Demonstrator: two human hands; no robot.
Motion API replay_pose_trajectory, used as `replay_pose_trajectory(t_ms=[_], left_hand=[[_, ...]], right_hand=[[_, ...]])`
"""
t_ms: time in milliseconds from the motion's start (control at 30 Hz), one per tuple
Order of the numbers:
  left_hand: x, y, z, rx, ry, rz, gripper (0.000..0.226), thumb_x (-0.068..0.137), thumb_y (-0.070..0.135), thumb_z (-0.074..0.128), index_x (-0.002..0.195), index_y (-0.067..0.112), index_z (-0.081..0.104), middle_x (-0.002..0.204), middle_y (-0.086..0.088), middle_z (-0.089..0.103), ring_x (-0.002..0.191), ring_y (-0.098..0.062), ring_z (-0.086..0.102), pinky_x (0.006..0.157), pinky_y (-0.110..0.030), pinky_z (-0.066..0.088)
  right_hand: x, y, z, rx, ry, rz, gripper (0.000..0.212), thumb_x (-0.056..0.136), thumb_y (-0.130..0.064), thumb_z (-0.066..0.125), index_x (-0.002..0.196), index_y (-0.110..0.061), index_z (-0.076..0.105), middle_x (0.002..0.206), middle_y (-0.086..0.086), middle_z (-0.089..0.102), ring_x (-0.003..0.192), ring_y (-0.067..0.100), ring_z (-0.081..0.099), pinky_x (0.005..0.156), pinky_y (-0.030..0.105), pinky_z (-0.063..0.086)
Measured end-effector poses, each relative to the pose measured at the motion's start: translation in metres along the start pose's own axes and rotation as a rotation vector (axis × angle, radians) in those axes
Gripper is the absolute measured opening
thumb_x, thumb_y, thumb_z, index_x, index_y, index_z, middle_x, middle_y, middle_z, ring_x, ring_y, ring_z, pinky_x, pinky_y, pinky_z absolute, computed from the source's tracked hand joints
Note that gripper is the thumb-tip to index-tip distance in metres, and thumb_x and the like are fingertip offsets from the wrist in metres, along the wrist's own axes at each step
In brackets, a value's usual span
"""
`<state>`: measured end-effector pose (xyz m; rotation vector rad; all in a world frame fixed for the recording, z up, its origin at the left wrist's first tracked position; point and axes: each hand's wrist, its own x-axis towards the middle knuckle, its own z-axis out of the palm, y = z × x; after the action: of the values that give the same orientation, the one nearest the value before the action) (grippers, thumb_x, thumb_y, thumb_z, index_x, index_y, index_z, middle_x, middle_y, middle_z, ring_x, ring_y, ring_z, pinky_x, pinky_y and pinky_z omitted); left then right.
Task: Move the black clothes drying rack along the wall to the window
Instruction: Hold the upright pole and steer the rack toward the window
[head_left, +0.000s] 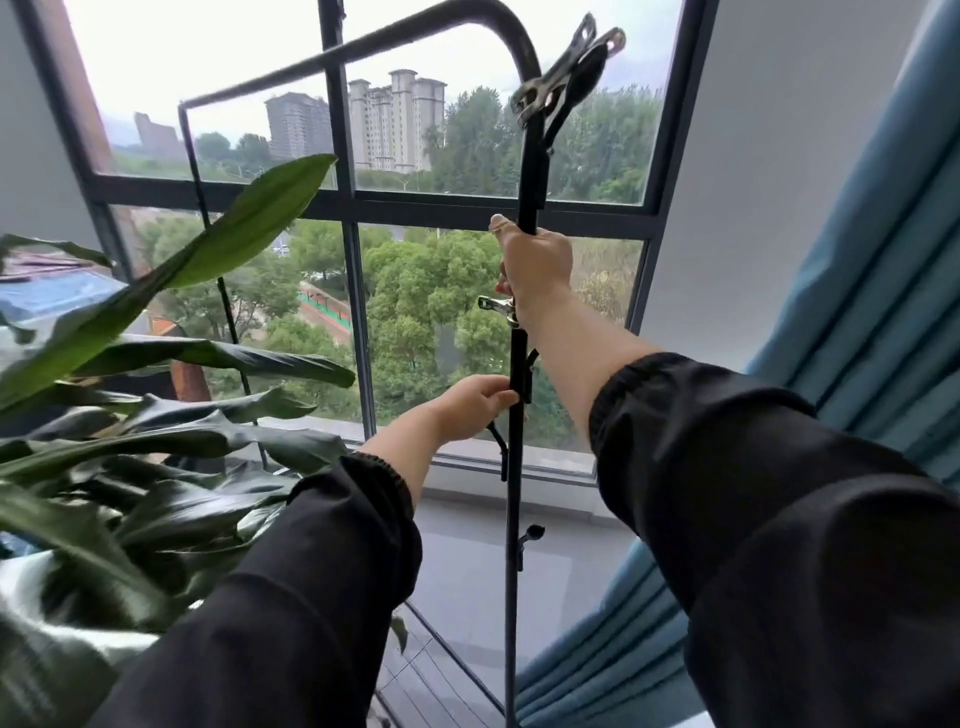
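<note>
Nearest the camera, two black sleeves are reaching forward, and both hands are gripping the same upright pole of the black clothes drying rack (519, 467). The left hand (470, 408) is holding low on the pole, its fingers (501, 399) curling around the tube just beside a small side hook. The right hand (535, 267) is clenching the pole higher up, thumb pointing upward along it, just above a metal clip (496, 306) fastened to the tube.

The rack is standing right at the window (358, 202), between a large-leaved plant (156, 415) on the left and a blue curtain (883, 312) on the right. Its top bar is curving over from the held pole toward the far upright, and a bigger metal clamp (566, 73) is pinching the bend.

Judging by the thin tubing, the frame is probably light yet tall and liable to sway or flex, so two spread grips on one upright are suiting it well. The painted metal may be slick, and the clips and hooks could be snagging the curtain or leaves.
</note>
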<state>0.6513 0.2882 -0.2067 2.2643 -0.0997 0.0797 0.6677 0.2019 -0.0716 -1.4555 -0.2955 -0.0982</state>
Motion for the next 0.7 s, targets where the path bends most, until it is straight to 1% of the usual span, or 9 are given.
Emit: replay_pose_trajectory(t_ms=[100,200,333,367,433,500,600,633,700], left_hand=[[0.009,-0.002,0.005,-0.022,0.038,-0.009,0.027,0.096,0.025,0.042,0.113,0.022,0.063,0.103,0.000,0.061,0.091,-0.017,0.050,0.079,-0.029,0.041],[0.016,0.009,0.023,-0.074,0.081,-0.016,0.022,0.097,0.023,0.043,0.104,0.022,0.064,0.096,-0.004,0.058,0.086,-0.017,0.047,0.066,-0.022,0.036],[0.022,0.039,0.068,-0.060,0.174,-0.023,0.024,0.098,0.021,0.040,0.101,0.012,0.063,0.091,-0.005,0.064,0.066,-0.017,0.052,0.068,-0.027,0.044],[0.025,0.043,0.081,-0.029,0.213,-0.019,0.026,0.097,0.022,0.040,0.101,0.011,0.063,0.092,-0.006,0.065,0.068,-0.019,0.055,0.072,-0.032,0.049],[0.030,0.049,0.106,0.047,0.284,-0.033,0.026,0.096,0.026,0.040,0.098,0.013,0.062,0.097,-0.013,0.062,0.084,-0.029,0.059,0.085,-0.043,0.049],[0.034,0.065,0.131,0.077,0.327,-0.053,0.027,0.096,0.025,0.039,0.097,0.011,0.061,0.100,-0.017,0.059,0.093,-0.034,0.055,0.089,-0.044,0.046],[0.033,0.084,0.156,0.111,0.436,-0.075,0.028,0.097,0.021,0.036,0.099,0.008,0.061,0.100,-0.018,0.058,0.091,-0.033,0.055,0.086,-0.040,0.044],[0.033,0.087,0.161,0.120,0.470,-0.084,0.028,0.098,0.020,0.035,0.100,0.007,0.060,0.100,-0.018,0.058,0.090,-0.033,0.056,0.086,-0.040,0.043],[0.032,0.090,0.165,0.127,0.513,-0.102,0.030,0.098,0.020,0.033,0.101,0.007,0.060,0.100,-0.018,0.057,0.091,-0.032,0.056,0.086,-0.040,0.041]], right_hand=[[0.011,0.000,-0.007,-0.035,-0.026,-0.010,0.034,0.087,-0.029,0.068,0.060,-0.013,0.053,0.048,-0.001,0.045,0.042,0.015,0.041,0.053,0.031,0.042],[0.021,0.002,-0.032,-0.106,-0.099,-0.031,0.032,0.088,-0.035,0.066,0.066,-0.013,0.055,0.052,0.000,0.048,0.044,0.015,0.046,0.060,0.033,0.044],[0.027,0.004,-0.086,-0.262,-0.224,-0.095,0.022,0.096,-0.034,0.054,0.091,-0.012,0.053,0.067,0.004,0.056,0.059,0.016,0.054,0.067,0.030,0.044],[0.027,0.006,-0.100,-0.319,-0.233,-0.109,0.023,0.097,-0.033,0.052,0.098,-0.010,0.052,0.073,0.005,0.057,0.065,0.016,0.054,0.068,0.029,0.043],[0.026,0.008,-0.124,-0.479,-0.223,-0.163,0.028,0.098,-0.036,0.049,0.101,-0.009,0.051,0.078,0.003,0.056,0.071,0.017,0.053,0.067,0.026,0.042],[0.022,0.008,-0.154,-0.594,-0.184,-0.225,0.036,0.098,-0.041,0.045,0.104,-0.006,0.053,0.080,0.001,0.054,0.076,0.019,0.052,0.068,0.028,0.039],[0.010,0.008,-0.194,-0.700,-0.065,-0.297,0.045,0.101,-0.041,0.035,0.117,-0.004,0.054,0.089,0.005,0.057,0.082,0.022,0.052,0.070,0.028,0.036],[0.006,0.011,-0.208,-0.739,0.004,-0.318,0.045,0.101,-0.040,0.033,0.116,-0.004,0.055,0.087,0.006,0.058,0.080,0.023,0.053,0.069,0.028,0.036],[-0.007,0.015,-0.234,-0.874,0.083,-0.308,0.040,0.100,-0.039,0.033,0.101,-0.007,0.056,0.084,0.008,0.061,0.079,0.028,0.055,0.066,0.030,0.038]])
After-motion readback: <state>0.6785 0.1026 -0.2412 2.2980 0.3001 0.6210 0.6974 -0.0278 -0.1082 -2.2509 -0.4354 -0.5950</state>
